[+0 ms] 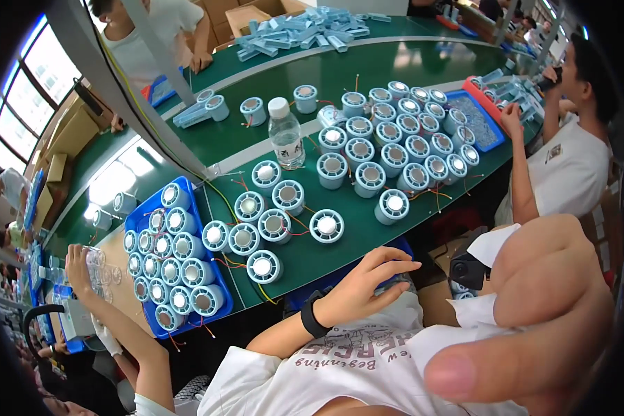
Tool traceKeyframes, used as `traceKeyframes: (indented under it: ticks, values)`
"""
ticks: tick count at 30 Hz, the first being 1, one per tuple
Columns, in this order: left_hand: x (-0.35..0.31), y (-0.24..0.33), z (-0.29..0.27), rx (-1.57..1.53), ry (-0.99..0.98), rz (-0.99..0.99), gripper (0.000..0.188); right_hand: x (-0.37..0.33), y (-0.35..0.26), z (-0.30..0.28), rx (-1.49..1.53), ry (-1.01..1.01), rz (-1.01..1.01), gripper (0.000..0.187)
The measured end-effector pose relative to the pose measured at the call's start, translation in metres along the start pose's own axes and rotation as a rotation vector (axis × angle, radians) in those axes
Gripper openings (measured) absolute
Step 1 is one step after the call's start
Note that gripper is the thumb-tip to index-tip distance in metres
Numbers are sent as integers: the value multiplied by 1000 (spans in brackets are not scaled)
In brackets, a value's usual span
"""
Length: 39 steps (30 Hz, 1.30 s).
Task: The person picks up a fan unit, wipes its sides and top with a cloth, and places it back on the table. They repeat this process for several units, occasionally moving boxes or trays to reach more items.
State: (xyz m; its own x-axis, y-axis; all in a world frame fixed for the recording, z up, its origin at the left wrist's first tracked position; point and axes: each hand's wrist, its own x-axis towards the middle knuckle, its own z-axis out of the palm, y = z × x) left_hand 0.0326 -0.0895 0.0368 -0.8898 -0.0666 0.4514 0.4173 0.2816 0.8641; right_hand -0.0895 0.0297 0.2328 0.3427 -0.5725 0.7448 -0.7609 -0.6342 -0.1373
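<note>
My left hand (367, 281), with a black band (315, 315) at its wrist, hovers over my lap near the table edge. Its fingers are spread and hold nothing. Very close to the camera, my right hand (541, 305) is large, thumb and fingers bent around a thin white sheet (475, 310), paper or cloth. Beside those fingers shows a black device (469, 269) with a round lens; what supports it is hidden. Beyond my hands, pale blue round motor-like parts (393, 206) with coloured wires stand in a group on the green table (312, 260).
A blue tray (227, 305) of similar parts lies left, near another person's hand (80, 274). A clear bottle (286, 139) stands mid-table. Right are a blue bin (491, 142) and a co-worker (568, 159). Blue strips (305, 31) are heaped behind; a metal post (142, 90) rises left.
</note>
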Motion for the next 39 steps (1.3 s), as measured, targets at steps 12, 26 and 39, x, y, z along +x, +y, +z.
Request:
traceKeyframes:
  ticks: [12,26,39]
  values:
    - [-2,-23,2,-189,-76,-54,33,-18,113,-2,-168,347,12,12]
    - [-2,-22,-25,-188,34,-102,28,-8,453,142,-424,-1000,707,78]
    - [-5,21,-57,186,409,4,48,50,345,60,-106,-632,473,61]
